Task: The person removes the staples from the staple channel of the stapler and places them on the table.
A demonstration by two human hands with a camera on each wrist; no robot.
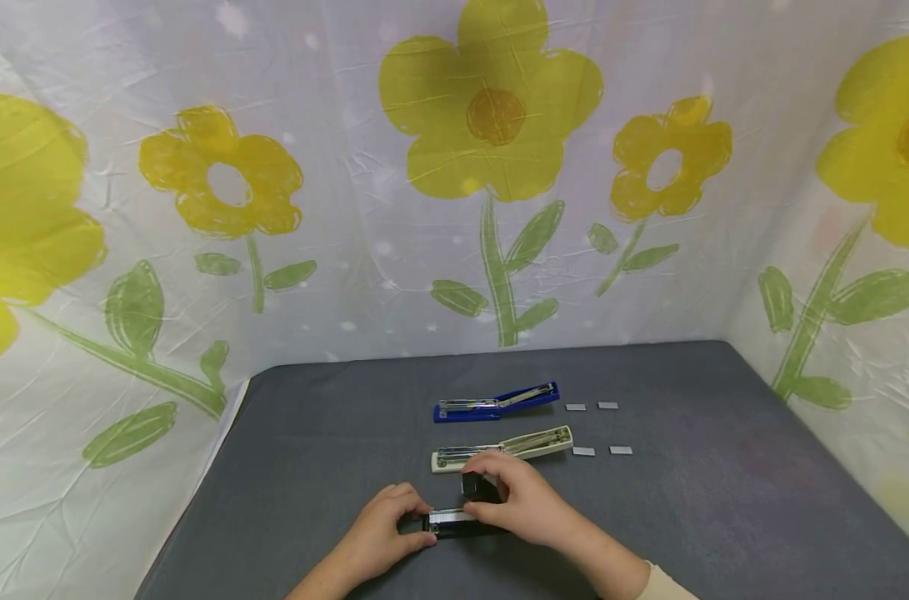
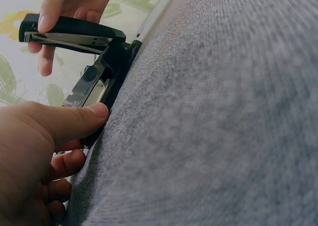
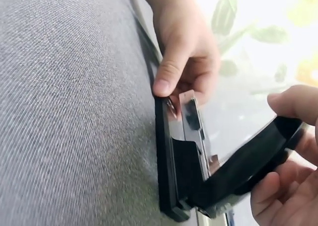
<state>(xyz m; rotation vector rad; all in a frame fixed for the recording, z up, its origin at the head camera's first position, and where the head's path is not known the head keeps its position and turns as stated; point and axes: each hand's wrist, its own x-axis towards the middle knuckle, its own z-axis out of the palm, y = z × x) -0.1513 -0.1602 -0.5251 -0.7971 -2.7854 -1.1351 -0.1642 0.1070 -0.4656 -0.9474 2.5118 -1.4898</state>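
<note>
Two bare hands work at a black stapler (image 1: 447, 531) lying at the near side of a gray cloth-covered tabletop (image 1: 312, 442), its top raised at an angle. The left hand (image 1: 382, 533) pinches the front end of the base (image 3: 165, 176) between thumb and fingers; the right hand (image 1: 525, 500) grips the lifted cover (image 2: 87, 28) between thumb and fingers, away from the hinge (image 3: 198, 203).

That divided hold is where trouble would likely begin. Should the right hand's pinch slip on the smooth plastic, the cover could swing down toward the left hand's fingertips, which sit close to the silver magazine (image 3: 188, 114). Should the left hand ease off while the cover is pulled, the narrow base could tip or skid across the cloth. Pulled too far back, the cover could strain the hinge, and the spring rod (image 2: 72, 44) visible along its underside could snag. Whether staples sit inside the magazine cannot be told.

Just beyond the right hand lies an opened cream stapler (image 1: 540, 442), partly hidden by the knuckles in the head view; a careless sweep could shove it into the nearer of two small silver staple strips (image 1: 583, 452) beside its raised end. An opened blue stapler (image 1: 529, 398) and two more strips (image 1: 607, 406) lie farther back, at less risk from a stray knock.
</note>
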